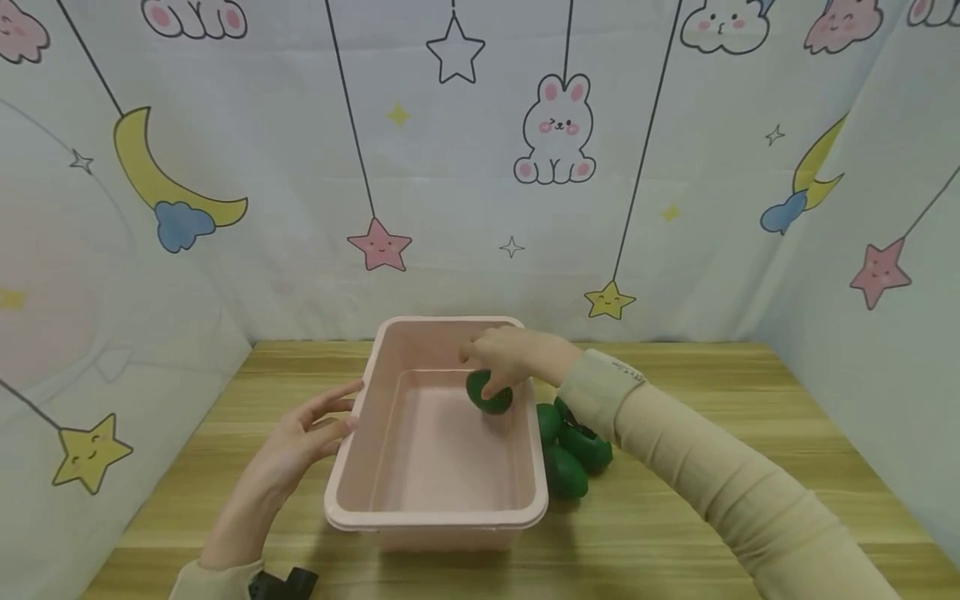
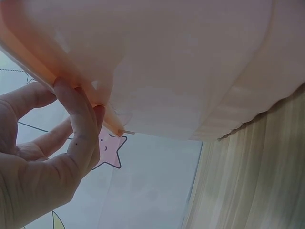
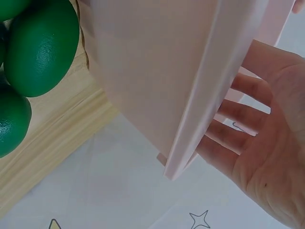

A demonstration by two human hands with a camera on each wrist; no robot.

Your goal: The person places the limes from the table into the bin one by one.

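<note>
A pink plastic bin (image 1: 435,521) stands on the wooden table. My left hand (image 1: 300,433) grips its left rim; the left wrist view shows the hand's bent fingers (image 2: 83,124) against the rim's underside. Over the right wall reaches my right hand (image 1: 510,354), holding a dark green oval fruit (image 1: 491,402), avocado-like, inside the bin above the floor. In the right wrist view the fingertips and that fruit are hidden behind the rim. Several similar green fruits (image 1: 566,473) lie on the table against the bin's right side, partly covered by my right forearm.
The wooden table (image 1: 690,533) extends on both sides of the bin. A white cloth backdrop (image 1: 465,183) printed with stars, moons and a rabbit encloses the back and sides. A black device (image 1: 285,583) is strapped at my left wrist.
</note>
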